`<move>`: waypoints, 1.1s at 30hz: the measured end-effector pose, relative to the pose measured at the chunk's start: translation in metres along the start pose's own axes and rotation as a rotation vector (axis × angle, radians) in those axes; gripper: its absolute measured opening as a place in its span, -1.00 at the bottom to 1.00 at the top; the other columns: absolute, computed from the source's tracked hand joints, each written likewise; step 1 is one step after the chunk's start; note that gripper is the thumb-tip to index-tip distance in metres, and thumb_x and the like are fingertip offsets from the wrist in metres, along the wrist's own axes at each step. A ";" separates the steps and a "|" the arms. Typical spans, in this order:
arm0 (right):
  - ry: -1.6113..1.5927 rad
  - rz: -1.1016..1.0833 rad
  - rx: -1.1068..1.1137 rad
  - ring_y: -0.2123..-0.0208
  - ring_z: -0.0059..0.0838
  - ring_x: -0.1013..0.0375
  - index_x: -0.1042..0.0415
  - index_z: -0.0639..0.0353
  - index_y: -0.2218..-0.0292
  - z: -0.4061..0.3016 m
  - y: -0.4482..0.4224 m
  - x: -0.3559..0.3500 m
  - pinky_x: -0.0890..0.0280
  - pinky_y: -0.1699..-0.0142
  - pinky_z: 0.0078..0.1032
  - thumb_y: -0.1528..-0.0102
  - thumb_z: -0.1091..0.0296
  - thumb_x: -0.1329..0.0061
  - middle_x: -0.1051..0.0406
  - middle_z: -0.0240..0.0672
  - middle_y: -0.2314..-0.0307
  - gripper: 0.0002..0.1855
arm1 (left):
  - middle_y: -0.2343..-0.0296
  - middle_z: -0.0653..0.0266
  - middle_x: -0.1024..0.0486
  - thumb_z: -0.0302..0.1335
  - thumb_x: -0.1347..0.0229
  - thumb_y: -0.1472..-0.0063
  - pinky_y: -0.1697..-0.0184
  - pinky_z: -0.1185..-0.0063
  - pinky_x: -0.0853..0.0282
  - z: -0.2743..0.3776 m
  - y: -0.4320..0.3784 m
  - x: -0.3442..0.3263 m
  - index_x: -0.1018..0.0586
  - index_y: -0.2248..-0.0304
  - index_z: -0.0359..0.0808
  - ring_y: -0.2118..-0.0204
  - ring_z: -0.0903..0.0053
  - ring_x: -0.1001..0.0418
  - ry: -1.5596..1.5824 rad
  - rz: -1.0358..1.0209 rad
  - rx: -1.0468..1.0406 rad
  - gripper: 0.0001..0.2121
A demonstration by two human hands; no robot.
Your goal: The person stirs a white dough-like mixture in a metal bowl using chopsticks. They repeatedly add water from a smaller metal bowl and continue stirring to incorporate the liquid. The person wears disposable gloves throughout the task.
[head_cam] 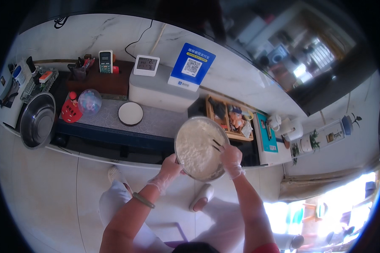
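Observation:
A round metal bowl (179, 132) is tilted in front of me at the cabinet's front edge, filled with a pale, lumpy batter or wet dough (198, 148). My left hand (171, 169), in a clear plastic glove, grips the bowl's left rim. Gloved in the same way, my right hand (231, 158) is over the right side of the bowl and holds dark chopsticks (216, 145). Their lower ends reach toward the batter; whether they are sunk into it is hard to tell.
On the cabinet at left stands an empty steel basin (38, 121). A white dish (130, 113), a clear ball (90, 101) and a red ornament (71, 109) sit on the grey runner (158, 121). Behind are a grey box (158, 91), a digital clock (146, 65) and a blue sign (191, 66). A wooden organizer (224, 118) lies right.

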State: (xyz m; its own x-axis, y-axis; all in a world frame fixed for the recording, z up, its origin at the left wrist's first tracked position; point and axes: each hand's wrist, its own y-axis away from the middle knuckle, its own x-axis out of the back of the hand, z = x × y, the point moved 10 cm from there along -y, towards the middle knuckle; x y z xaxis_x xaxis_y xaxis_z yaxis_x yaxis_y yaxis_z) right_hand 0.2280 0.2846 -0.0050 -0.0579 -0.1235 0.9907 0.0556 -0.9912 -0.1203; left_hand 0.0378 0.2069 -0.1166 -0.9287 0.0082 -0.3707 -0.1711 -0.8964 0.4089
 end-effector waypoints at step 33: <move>0.058 -0.297 -0.025 0.45 -0.18 -0.38 -0.40 0.09 0.49 0.056 0.036 0.003 -0.25 0.34 -0.33 0.10 0.20 0.12 -0.38 -0.21 0.58 -0.82 | 0.56 0.29 -0.42 -0.53 -0.01 0.00 0.60 0.72 -0.26 -0.007 -0.005 -0.002 -0.38 0.37 -0.37 0.58 0.61 -0.42 -0.025 -0.044 0.009 -0.84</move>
State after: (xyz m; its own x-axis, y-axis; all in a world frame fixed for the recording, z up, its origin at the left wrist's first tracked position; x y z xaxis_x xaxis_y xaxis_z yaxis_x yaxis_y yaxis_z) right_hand 0.2857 0.2510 -0.0025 -0.1247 0.1697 0.9776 0.0029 -0.9852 0.1714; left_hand 0.0426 0.2079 -0.1241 -0.9281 0.0590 -0.3677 -0.2152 -0.8908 0.4003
